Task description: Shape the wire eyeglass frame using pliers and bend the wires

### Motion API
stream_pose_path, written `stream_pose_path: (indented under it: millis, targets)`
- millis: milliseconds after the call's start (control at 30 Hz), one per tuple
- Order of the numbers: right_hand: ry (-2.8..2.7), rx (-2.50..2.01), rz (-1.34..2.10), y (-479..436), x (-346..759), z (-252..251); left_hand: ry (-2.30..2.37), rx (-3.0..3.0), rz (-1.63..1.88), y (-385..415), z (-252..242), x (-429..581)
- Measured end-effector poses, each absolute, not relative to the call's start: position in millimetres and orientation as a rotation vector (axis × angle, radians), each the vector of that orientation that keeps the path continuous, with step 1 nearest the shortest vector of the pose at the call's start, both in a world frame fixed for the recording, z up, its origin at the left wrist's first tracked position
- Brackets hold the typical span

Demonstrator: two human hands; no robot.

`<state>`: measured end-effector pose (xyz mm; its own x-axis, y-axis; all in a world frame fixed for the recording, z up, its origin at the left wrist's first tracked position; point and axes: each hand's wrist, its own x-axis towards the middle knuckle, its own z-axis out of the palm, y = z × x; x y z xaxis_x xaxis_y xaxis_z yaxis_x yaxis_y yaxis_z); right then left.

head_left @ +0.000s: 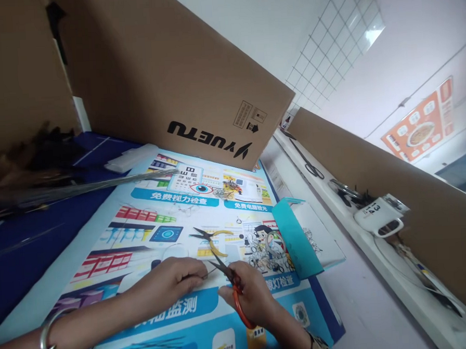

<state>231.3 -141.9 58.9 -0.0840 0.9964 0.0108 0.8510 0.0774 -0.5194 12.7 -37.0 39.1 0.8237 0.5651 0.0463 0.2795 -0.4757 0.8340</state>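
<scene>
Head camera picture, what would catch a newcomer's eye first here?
Probably the large brown cardboard with upside-down black lettering, standing at the far side. Then the orange-handled scissors in the right hand, close to the left hand, and the yellow-handled pliers lying open just beyond.

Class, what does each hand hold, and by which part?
The right hand holds metal scissors by their orange handles; the left hand pinches a thin dark strand, exact spot unclear.

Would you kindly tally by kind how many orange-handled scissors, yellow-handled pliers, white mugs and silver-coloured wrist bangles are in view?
Orange-handled metal scissors, in the right hand: 1
Yellow-handled pliers with dark jaws: 1
White mug with dark printing: 1
Silver-coloured round bangle: 1
Total: 4
</scene>
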Motion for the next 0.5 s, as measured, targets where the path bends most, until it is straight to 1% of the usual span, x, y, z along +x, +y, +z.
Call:
stream_pose_path:
  millis: [200,500]
  targets:
    - [-1.955,-1.838,0.489,-145.9,233.5,54.4,0.612,2.09,0.365,-37.8,40.4,16.2]
    - [-1.928,-1.849,0.5,-143.0,232.8,54.7,0.614,2.093,0.368,-36.8,36.0,20.0]
